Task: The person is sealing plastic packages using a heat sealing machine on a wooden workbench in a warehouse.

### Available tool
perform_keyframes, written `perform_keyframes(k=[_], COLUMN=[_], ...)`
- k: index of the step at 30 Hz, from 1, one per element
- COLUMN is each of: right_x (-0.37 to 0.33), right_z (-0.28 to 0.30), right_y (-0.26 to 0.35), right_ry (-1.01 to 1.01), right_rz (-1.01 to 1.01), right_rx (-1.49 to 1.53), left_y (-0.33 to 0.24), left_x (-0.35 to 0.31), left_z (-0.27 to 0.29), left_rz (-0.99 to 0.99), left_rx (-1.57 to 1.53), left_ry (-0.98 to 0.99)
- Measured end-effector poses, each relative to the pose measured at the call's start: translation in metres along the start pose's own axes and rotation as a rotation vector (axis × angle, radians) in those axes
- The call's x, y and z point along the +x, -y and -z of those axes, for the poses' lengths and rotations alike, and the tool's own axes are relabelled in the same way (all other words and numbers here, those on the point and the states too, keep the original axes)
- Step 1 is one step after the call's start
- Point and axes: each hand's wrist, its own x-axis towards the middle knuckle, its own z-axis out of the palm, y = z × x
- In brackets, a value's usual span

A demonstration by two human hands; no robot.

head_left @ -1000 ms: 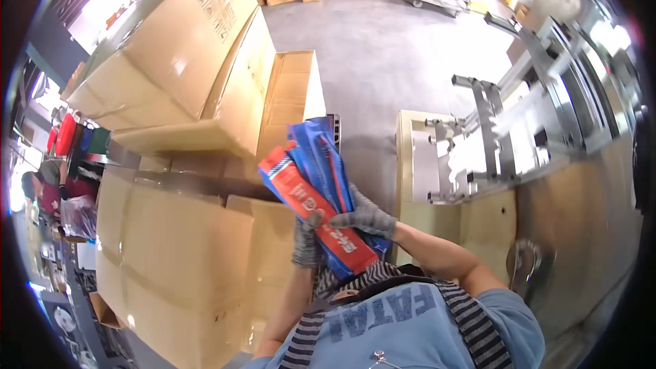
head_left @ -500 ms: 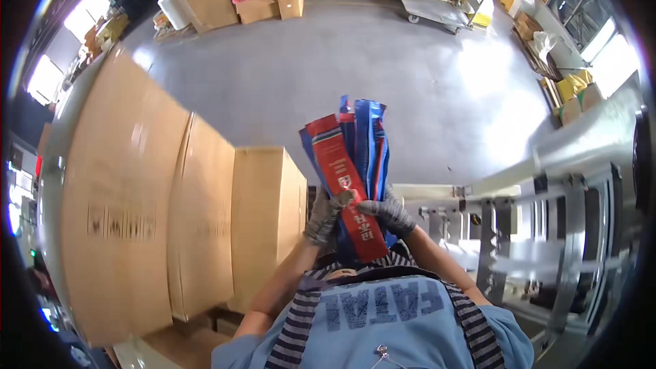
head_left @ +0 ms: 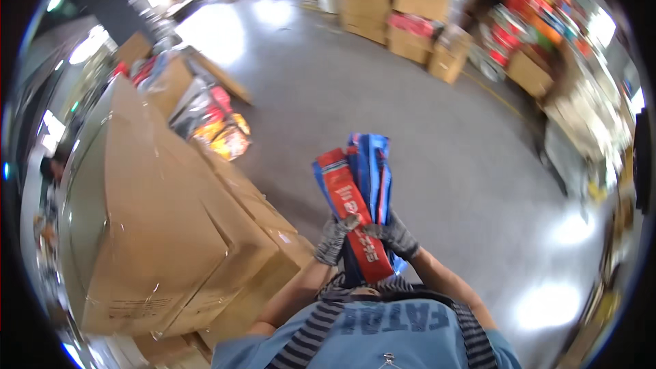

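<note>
Holding a bundle of red and blue packaging bags [head_left: 379,171] before a blue T-shirt [head_left: 393,331]

Nearest the camera, the wearer's light blue T-shirt fills the lower edge, crossed by black-and-grey striped straps [head_left: 316,324]. Just beyond it, the bundle sits between two gloved hands, held up off the floor. The left hand [head_left: 333,240], in a grey knit glove, clamps the bundle's left side, its thumb laid over the top red bag [head_left: 350,201]; its other fingers are mostly hidden. The right hand [head_left: 396,234], gloved alike, clamps the right side, thumb pressing in from the edge. The red bag lies slanted, upper end leaning left, over blue bags that stick out beside it.

To the left, large brown cardboard cartons [head_left: 157,232] stand close together near the left forearm [head_left: 294,294]. Past them, a heap of red and yellow plastic packaging [head_left: 224,130] rests on the grey floor [head_left: 437,137]. Farther off, more cardboard boxes [head_left: 365,14] are stacked, one topped with pinkish-red plastic [head_left: 412,24]. At far right, a pale load [head_left: 581,119] is too blurred to identify.
</note>
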Motion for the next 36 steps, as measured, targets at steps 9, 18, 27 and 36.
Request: perform_keyframes(k=[9, 18, 27, 36], right_x=[0.257, 0.574, 0.980, 1.298], right_z=[0.097, 0.160, -0.006, -0.177], right_y=[0.091, 0.127, 0.232, 0.261], right_ry=[0.035, -0.038, 0.607, 0.881], right_rz=[-0.024, 0.022, -0.259, -0.401], right_rx=[0.152, 0.163, -0.140, -0.056], left_y=[-0.102, -0.218, -0.408, -0.554], left_x=[0.281, 0.580, 0.783, 0.996], left_z=[-0.051, -0.032, 0.148, 0.340], left_rz=[-0.014, -0.111, -0.307, -0.387], left_rx=[-0.096, -0.105, -0.318, -0.469], left_ry=[0.202, 0.189, -0.400, -0.524])
